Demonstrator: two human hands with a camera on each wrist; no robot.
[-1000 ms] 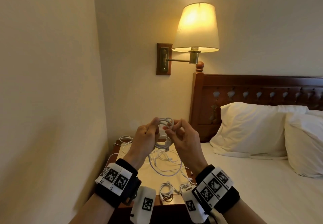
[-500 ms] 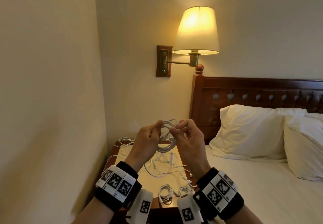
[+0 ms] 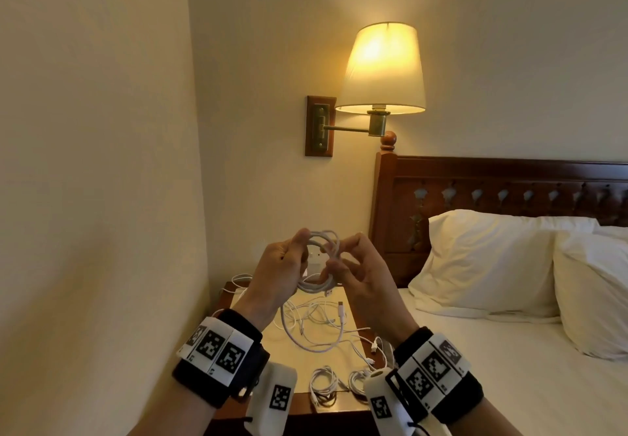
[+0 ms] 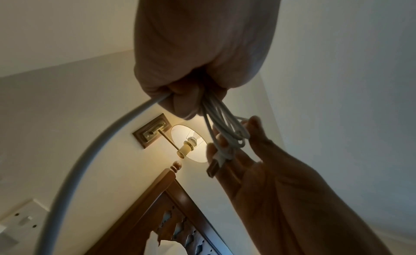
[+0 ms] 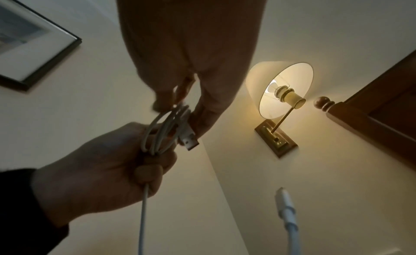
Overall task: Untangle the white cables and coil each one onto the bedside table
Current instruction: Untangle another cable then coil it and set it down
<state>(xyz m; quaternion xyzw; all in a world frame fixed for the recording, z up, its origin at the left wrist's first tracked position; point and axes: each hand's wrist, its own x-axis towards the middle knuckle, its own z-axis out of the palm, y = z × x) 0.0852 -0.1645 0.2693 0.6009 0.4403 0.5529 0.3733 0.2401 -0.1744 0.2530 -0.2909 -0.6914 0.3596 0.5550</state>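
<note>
Coil (image 3: 319, 259) held upright between both hands, left hand (image 3: 278, 276) gripping its side, right hand (image 3: 353, 272) pinching the opposite side; loose tail drops from left hand to surface (image 3: 289, 357) directly below.

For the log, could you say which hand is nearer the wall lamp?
Right. The right hand is raised almost under the wall lamp; the left hand is further left.

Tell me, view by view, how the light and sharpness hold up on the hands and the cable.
Head view: the lit wall lamp glows warm, the coiled cable reads clearly, the wall edges bow. Left wrist view: the left hand is a dark backlit mass. Right wrist view: the right hand is shadowed, fingertips slightly blurred, the USB plug sharp.
</note>
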